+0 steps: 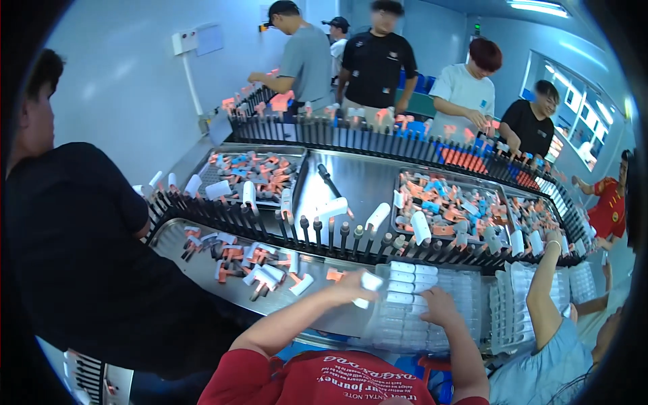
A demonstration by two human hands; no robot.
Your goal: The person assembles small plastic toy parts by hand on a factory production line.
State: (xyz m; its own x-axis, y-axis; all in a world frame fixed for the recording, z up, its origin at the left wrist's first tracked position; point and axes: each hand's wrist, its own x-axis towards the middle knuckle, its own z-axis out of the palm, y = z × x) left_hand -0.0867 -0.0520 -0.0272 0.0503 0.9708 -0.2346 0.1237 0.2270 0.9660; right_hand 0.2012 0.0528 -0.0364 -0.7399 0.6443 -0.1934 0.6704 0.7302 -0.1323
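My left hand (pixel 345 286) is closed around a white plastic shell (pixel 369 282) at the left edge of a clear plastic blister tray (pixel 466 297). Several white shells (pixel 402 277) lie in rows in the tray's left part. My right hand (pixel 440 306) rests on the tray just right of those rows, fingers apart and bent slightly, with nothing seen in them. Left of my left hand, loose white and orange pieces with grey ends (pixel 253 266) lie scattered on the metal table (pixel 324 307).
A looping line of black upright holders (pixel 317 233) carries white shells beyond my hands. Inside the loop stand metal trays of mixed pieces (pixel 270 172). Stacked clear trays (pixel 520 307) stand to the right. Co-workers sit close on both sides; a neighbour's arm (pixel 543 290) reaches the line at right.
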